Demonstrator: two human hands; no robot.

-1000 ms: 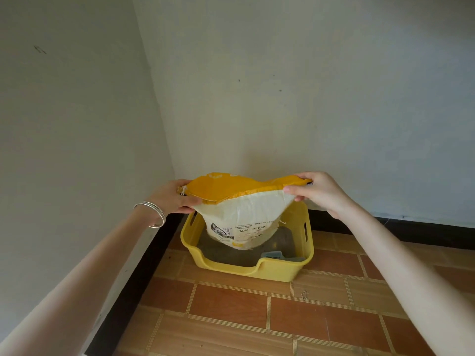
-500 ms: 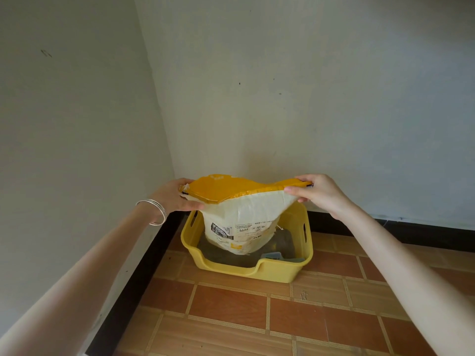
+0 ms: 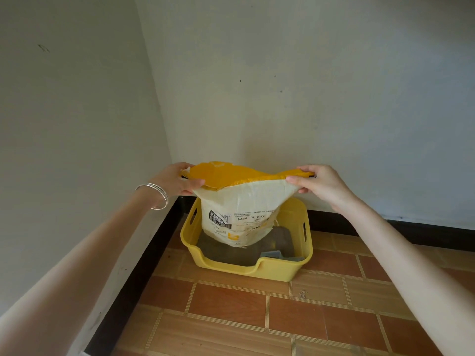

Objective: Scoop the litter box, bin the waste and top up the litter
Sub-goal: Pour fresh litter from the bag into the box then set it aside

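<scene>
Head view: left hand, right hand pinch upturned litter bag.

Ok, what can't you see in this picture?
Head view:
Whether litter is falling: the litter bag hides its lower end and the litter box floor beneath.
Bag print: too small to read.
The grey thing in the box: front wall covers part.
Fingers of the left hand and right hand: behind the bag's yellow end.
</scene>
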